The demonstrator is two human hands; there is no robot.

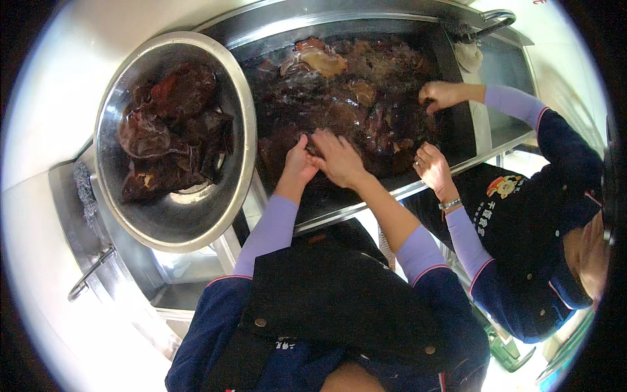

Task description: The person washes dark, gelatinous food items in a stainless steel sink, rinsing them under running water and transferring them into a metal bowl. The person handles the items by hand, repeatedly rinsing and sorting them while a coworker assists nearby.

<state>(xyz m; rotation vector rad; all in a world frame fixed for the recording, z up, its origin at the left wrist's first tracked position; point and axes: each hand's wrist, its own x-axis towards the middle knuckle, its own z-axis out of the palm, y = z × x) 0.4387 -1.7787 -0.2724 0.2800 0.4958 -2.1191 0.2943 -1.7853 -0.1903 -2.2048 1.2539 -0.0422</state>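
Observation:
My left hand (300,165) is over the near part of a deep metal sink basin (323,203), its palm turned partly towards my right hand. My right hand (339,159) overlaps it, fingers spread and slightly blurred, with nothing visible in them. What may lie between the two hands is hidden. Below them, dark liquid fills the basin, and many wet, dark brown pieces of what looks like meat (348,115) lie in it. A paler, yellowish piece (323,61) shows at the far side.
At left, a large round metal bowl (249,142) holds several similar dark pieces (169,132). A co-worker stands at right, with one hand (443,95) over the basin and another (433,166) at its front rim. Faucets (494,27) (90,274), a cloth (469,56) and a steel scourer (85,191) are around.

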